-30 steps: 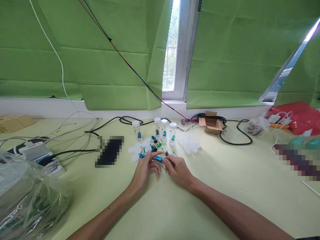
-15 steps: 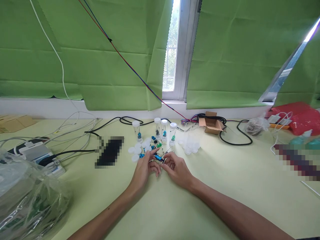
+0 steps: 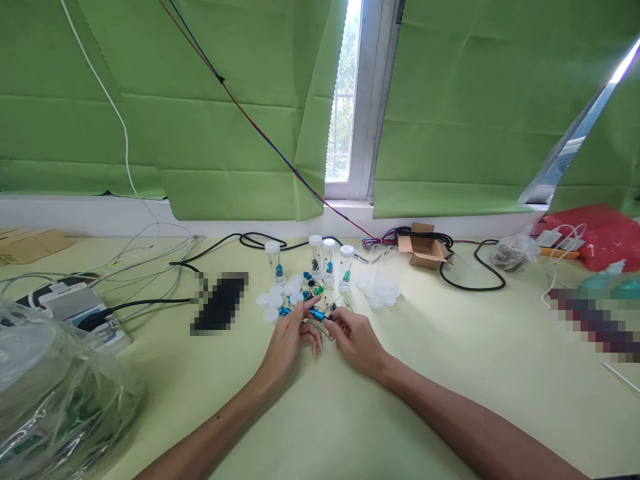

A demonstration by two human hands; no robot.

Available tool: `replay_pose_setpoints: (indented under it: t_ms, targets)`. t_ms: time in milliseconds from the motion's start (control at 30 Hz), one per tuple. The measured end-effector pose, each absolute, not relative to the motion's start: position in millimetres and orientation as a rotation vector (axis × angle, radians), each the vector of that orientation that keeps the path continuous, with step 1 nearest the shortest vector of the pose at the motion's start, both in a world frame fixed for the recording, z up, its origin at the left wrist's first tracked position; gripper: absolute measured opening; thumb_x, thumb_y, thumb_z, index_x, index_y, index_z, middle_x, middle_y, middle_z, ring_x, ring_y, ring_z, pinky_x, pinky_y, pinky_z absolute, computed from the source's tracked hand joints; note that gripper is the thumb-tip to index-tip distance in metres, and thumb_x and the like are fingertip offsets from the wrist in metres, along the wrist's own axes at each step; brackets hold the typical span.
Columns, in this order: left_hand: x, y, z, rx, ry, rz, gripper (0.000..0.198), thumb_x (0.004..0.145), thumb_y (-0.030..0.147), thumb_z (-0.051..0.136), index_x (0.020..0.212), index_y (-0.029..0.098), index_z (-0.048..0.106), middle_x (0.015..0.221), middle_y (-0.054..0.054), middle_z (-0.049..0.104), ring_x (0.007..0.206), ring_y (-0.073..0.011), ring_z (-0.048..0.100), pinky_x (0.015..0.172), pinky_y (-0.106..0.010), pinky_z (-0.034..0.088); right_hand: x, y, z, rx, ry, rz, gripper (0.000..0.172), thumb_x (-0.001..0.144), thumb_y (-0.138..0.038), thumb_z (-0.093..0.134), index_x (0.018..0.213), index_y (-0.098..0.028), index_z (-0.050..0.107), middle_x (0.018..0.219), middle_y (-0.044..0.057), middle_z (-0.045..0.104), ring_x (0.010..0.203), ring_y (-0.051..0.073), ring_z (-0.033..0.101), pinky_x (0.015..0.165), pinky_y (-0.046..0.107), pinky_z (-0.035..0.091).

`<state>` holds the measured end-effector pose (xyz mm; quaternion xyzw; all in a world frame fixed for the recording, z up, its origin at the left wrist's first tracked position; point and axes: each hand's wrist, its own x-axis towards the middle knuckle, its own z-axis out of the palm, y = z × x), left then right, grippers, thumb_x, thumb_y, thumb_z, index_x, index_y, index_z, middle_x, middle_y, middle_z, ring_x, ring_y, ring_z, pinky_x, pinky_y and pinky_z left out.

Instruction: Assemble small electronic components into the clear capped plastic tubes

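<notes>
My left hand and my right hand meet over the front of a pile of small parts. Between them is a small blue cylindrical part with a dark end. My left hand grips its left side, with the index finger stretched along it and the other fingers curled below. The right thumb and fingertips pinch the dark end. A thin wire-like piece shows under the right fingertips. Just behind lie loose blue, black and green parts. White round caps are spread to the left of them.
Several clear capped tubes with coloured parts inside stand behind the pile. Uncapped clear tubes cluster to the right. An open cardboard box and black cable lie farther back. A plastic bag fills the near left.
My right fingertips have shifted slightly up against the end of the blue part. The thin wire-like piece below them now shows more. My left hand is almost unmoved.
</notes>
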<state>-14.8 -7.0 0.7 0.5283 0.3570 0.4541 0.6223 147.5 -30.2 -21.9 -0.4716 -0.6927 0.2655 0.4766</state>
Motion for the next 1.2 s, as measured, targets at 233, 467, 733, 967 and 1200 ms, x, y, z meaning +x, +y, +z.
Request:
replay_pose_setpoints:
  t_ms: [233, 467, 733, 967, 1200]
  targets:
    - [-15.3, -6.3, 1.0, 1.246, 0.832, 1.014, 0.07, 0.093, 0.055, 0.043, 0.141, 0.004, 0.046, 0.058, -0.004, 0.059, 0.053, -0.0164, 0.055, 0.048, -0.028, 0.046, 147.1, -30.7, -18.5, -1.172, -1.732, 0.651, 0.034, 0.099, -0.033, 0.042, 0.069, -0.02, 0.051, 0.062, -0.002, 0.056, 0.053, 0.011, 0.049, 0.056, 0.023, 0.037]
    - [-15.4, -6.7, 0.5, 1.268, 0.84, 1.012, 0.071, 0.093, 0.057, 0.042, 0.142, 0.005, 0.045, 0.057, -0.005, 0.06, 0.054, -0.017, 0.056, 0.049, -0.028, 0.046, 147.1, -30.6, -18.6, -1.168, -1.694, 0.702, 0.027, 0.099, -0.037, 0.044, 0.083, -0.019, 0.058, 0.064, -0.002, 0.058, 0.053, 0.011, 0.051, 0.054, 0.023, 0.039]
    - [-16.2, -6.0, -1.0, 1.304, 0.851, 1.007, 0.07, 0.094, 0.056, 0.039, 0.143, 0.007, 0.044, 0.057, -0.004, 0.06, 0.054, -0.0171, 0.055, 0.051, -0.029, 0.046, 147.1, -31.4, -19.7, -1.109, -1.651, 0.725, 0.016, 0.09, -0.031, 0.057, 0.101, -0.02, 0.053, 0.067, -0.002, 0.058, 0.057, 0.012, 0.054, 0.052, 0.022, 0.04]
    - [-15.7, -8.6, 0.6, 1.314, 0.862, 1.008, 0.07, 0.095, 0.056, 0.038, 0.143, 0.005, 0.044, 0.057, -0.004, 0.059, 0.054, -0.017, 0.055, 0.052, -0.029, 0.046, 147.3, -31.1, -20.5, -1.119, -1.652, 0.718, 0.014, 0.091, -0.03, 0.055, 0.1, -0.02, 0.055, 0.067, -0.002, 0.058, 0.058, 0.013, 0.053, 0.053, 0.023, 0.04]
    - [-17.2, -8.5, -0.6, 1.333, 0.868, 1.001, 0.069, 0.095, 0.056, 0.039, 0.143, 0.007, 0.045, 0.058, -0.004, 0.06, 0.055, -0.0169, 0.055, 0.052, -0.029, 0.046, 147.1, -30.2, -21.7, -1.156, -1.66, 0.677, 0.019, 0.095, -0.035, 0.05, 0.091, -0.018, 0.059, 0.068, 0.0, 0.06, 0.058, 0.012, 0.052, 0.053, 0.023, 0.04]
